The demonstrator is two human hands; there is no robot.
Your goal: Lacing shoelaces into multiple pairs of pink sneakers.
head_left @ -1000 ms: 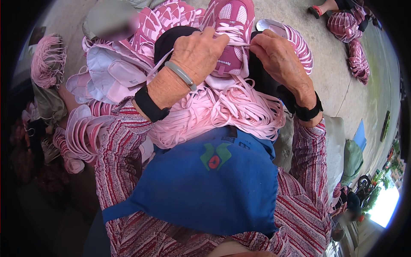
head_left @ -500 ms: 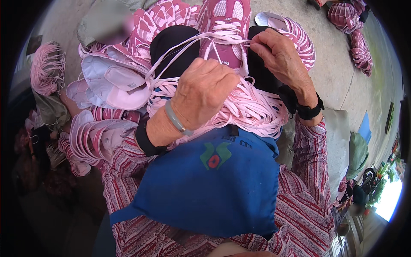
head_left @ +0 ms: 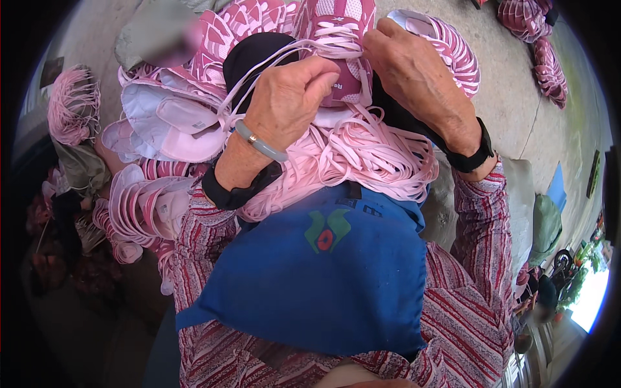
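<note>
Pink mesh and white lace make up the shoe [head_left: 339,45] held at the top of the view, above a loose heap of pale pink flat laces [head_left: 362,155] on the person's lap. The left hand [head_left: 291,97] has its fingers curled together on a thin lace strand beside the shoe; the right hand [head_left: 414,71] pinches the lacing at the shoe's tongue. A blue apron [head_left: 323,278] with a small green and red emblem lies below. Pink patterned shoe uppers [head_left: 162,123] pile up at the left, more on the concrete floor [head_left: 511,103].
</note>
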